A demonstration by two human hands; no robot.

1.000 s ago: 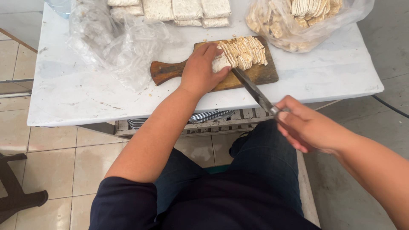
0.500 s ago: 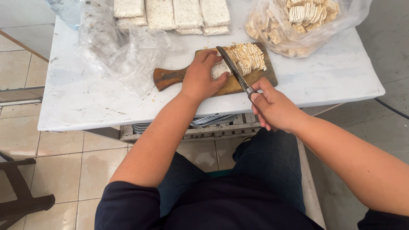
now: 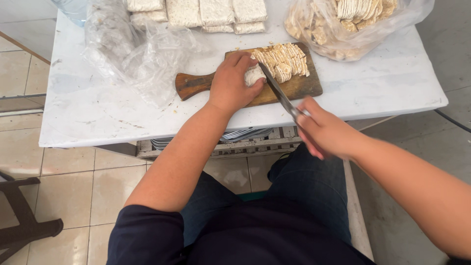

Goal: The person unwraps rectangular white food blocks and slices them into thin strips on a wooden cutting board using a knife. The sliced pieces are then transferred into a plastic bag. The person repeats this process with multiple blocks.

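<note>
The left hand (image 3: 229,83) pins a pale tempeh block (image 3: 253,74) on the wooden cutting board (image 3: 299,87) on the white counter (image 3: 98,118); the right hand (image 3: 324,131) has its grip closed around a knife (image 3: 277,91), blade against the block beside cut slices (image 3: 284,60)

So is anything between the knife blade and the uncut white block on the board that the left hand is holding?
Nothing visible. The knife in the right hand already has its blade at the white block, right beside the left hand that holds the block down on the wooden cutting board. The cut slices lie on the far side of the blade.
</note>
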